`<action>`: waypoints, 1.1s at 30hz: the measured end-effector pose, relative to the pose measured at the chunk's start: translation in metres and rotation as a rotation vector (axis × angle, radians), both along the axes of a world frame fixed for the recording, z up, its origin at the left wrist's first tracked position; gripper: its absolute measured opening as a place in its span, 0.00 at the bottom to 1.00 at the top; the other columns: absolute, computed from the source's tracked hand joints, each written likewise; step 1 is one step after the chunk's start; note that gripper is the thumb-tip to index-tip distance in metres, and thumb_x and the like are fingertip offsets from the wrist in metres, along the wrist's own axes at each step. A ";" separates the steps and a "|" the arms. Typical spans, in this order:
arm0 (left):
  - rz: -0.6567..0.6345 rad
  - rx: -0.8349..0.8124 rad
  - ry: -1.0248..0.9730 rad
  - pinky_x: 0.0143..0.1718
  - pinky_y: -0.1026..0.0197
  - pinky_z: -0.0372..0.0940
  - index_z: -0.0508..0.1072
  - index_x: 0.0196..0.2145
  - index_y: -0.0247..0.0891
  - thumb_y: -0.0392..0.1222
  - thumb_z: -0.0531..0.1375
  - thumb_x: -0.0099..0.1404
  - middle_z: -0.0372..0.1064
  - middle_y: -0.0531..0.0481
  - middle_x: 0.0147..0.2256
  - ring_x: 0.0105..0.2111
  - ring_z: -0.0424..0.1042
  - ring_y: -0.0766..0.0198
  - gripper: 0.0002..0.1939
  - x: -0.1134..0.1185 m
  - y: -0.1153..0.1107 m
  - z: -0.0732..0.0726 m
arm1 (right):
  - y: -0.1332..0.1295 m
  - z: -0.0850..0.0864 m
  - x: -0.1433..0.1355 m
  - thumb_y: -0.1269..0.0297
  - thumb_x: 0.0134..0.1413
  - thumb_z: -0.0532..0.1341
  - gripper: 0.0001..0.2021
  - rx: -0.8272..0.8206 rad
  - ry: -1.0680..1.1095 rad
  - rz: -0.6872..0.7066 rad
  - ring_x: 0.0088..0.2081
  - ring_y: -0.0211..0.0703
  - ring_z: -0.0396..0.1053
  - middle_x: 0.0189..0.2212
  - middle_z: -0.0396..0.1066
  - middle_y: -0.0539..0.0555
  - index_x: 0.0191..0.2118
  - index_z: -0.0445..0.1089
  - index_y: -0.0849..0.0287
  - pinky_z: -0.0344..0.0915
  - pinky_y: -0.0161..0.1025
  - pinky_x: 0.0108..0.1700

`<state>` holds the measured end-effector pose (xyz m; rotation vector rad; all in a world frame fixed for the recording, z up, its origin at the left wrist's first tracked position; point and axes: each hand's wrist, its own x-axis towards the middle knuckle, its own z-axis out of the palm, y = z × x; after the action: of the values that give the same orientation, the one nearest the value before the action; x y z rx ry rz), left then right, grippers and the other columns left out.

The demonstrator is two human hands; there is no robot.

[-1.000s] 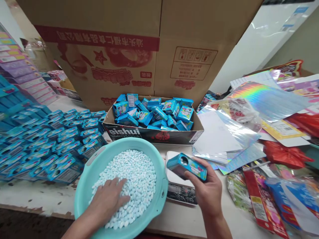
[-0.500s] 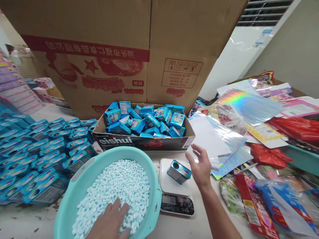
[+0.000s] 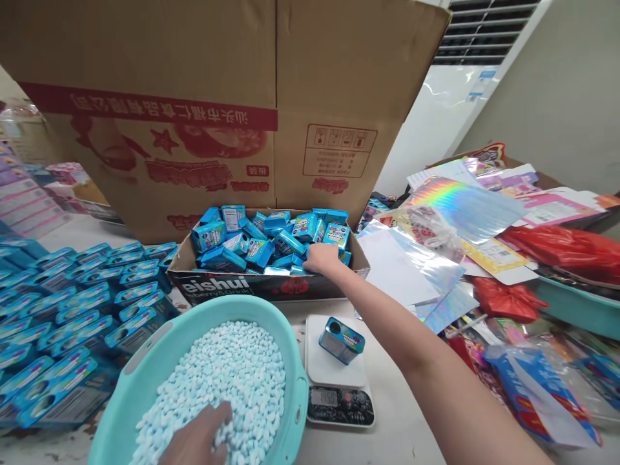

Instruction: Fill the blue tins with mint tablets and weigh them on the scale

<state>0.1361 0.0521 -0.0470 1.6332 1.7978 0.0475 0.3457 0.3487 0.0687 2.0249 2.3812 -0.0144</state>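
Observation:
My left hand (image 3: 199, 439) is down in a turquoise basin (image 3: 113, 394), fingers curled into small pale-blue candies (image 3: 232, 368); how many it grasps is hidden. Over the front edge of a cardboard tray (image 3: 358, 258) of blue tins (image 3: 259, 250), my right hand (image 3: 323, 259) has its fingers closed among the tins. What those fingertips grip, if anything, is hidden. One blue tin (image 3: 341, 340) with a round hole in its end lies on a white kitchen scale (image 3: 314, 369), below my right forearm. The scale's display shows digits.
Rows of upright blue tins (image 3: 87, 303) stand on the left. A large cardboard carton (image 3: 194, 58) rises behind the tray. Silvery sheets and white paper (image 3: 394, 265), red plastic bags (image 3: 508, 298) and snack packets (image 3: 537, 387) cover the right side.
My right hand has moved from beside the scale, up and left to the tray of tins, its fingers closing. The left hand's spread fingers have curled among the candies. The view has shifted slightly.

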 end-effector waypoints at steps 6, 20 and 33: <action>0.544 0.048 -0.647 0.16 0.67 0.55 0.67 0.28 0.42 0.47 0.57 0.53 0.61 0.56 0.18 0.18 0.62 0.65 0.07 0.000 0.006 0.030 | -0.006 0.010 0.029 0.66 0.46 0.61 0.17 0.100 0.148 -0.026 0.47 0.60 0.67 0.42 0.72 0.65 0.44 0.69 0.63 0.55 0.54 0.51; 1.309 -0.066 -1.518 0.09 0.71 0.49 0.66 0.29 0.36 0.42 0.54 0.62 0.63 0.49 0.22 0.15 0.60 0.69 0.08 -0.009 0.020 0.062 | -0.045 0.041 0.055 0.53 0.55 0.53 0.21 0.208 1.086 -0.065 0.44 0.48 0.70 0.45 0.70 0.57 0.52 0.54 0.56 0.70 0.48 0.38; 1.374 -0.085 -1.637 0.09 0.73 0.51 0.62 0.27 0.36 0.39 0.53 0.62 0.60 0.53 0.19 0.13 0.59 0.71 0.07 -0.006 0.027 0.058 | -0.188 0.006 -0.024 0.59 0.41 0.68 0.22 -0.311 1.369 0.179 0.39 0.46 0.71 0.38 0.74 0.52 0.45 0.70 0.56 0.67 0.43 0.42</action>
<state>0.1298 0.0787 0.0110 -0.2563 1.0356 1.3750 0.3222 0.1607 0.0743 1.8054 2.6979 -2.2000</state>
